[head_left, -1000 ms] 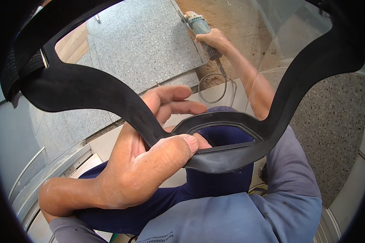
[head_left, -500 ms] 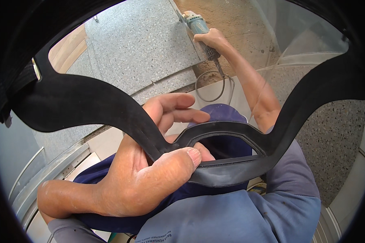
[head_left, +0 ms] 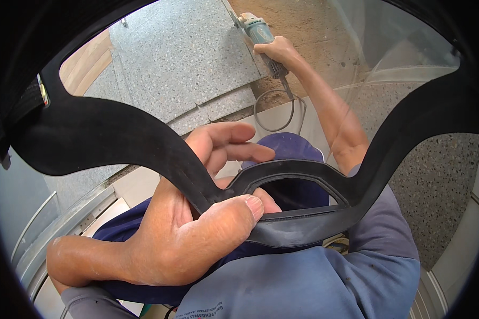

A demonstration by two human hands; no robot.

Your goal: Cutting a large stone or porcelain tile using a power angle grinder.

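My left hand [head_left: 197,234] is closed in a pinch, with thumb and index finger on the lower part of a black rubber face mask frame [head_left: 308,228]. Its other fingers curl loosely behind the frame. Clear plastic fills the frame's upper part and spans much of the view. At arm's length, my right hand [head_left: 279,50] grips the body of a teal angle grinder [head_left: 259,33]. The grinder's disc [head_left: 234,20] stands at the right edge of a grey speckled terrazzo slab [head_left: 181,58]. I cannot tell whether the disc is spinning.
Bare sandy ground [head_left: 314,32] lies right of the slab. The grinder's black cord [head_left: 274,130] loops back near my blue-clad knee [head_left: 290,146]. Dark speckled flooring [head_left: 436,186] runs along the right. White metal rails [head_left: 42,234] stand at the left, and wood-look planks [head_left: 88,61] lie at the far left.
The view has shifted very slightly. Both hands keep their grips, and the grinder stays at the slab's edge.
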